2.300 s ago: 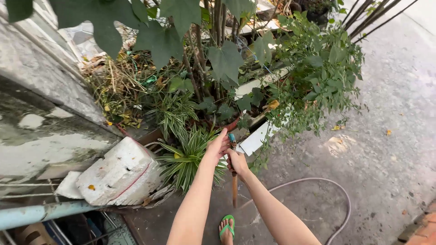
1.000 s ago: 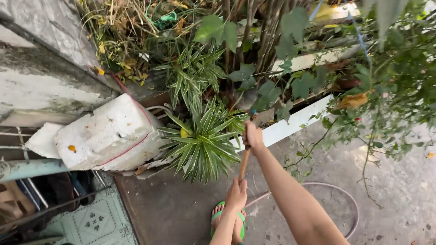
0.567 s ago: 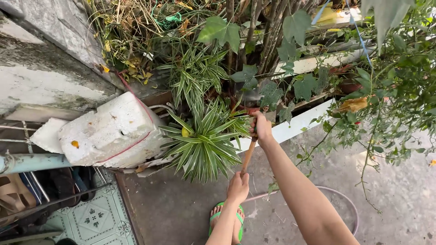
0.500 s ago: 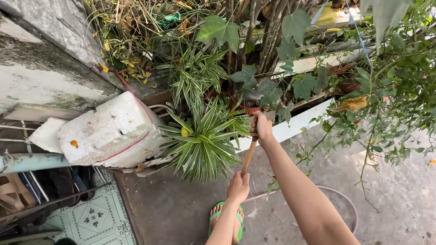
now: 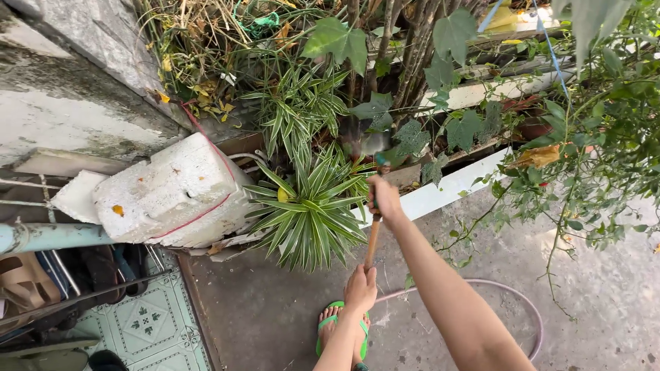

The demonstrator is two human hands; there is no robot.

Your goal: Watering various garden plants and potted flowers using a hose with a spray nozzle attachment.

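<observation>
Hands work a long wooden handle [image 5: 371,240] that stands nearly upright over the concrete floor [image 5: 275,316]. The right hand [image 5: 385,198] has its grip closed around the upper part of the handle, just below a blurred grey tool head [image 5: 368,143] that sits among the leaves. The left hand [image 5: 361,288] has its grip clamped on the lower end of the same handle, above a foot in a green sandal [image 5: 337,328]. The tool head lies at the edge of a striped, spiky-leaved plant [image 5: 309,213], which spreads between the handle and a white foam box [image 5: 172,192]. That box is blocky and stained, bound by a thin red cord, with an orange fleck on its side; it leans against the grey wall [image 5: 69,124]. A white board [image 5: 447,189] runs along the bed behind the right hand. A pale hose [image 5: 509,302] curves on the floor near the right forearm.
</observation>
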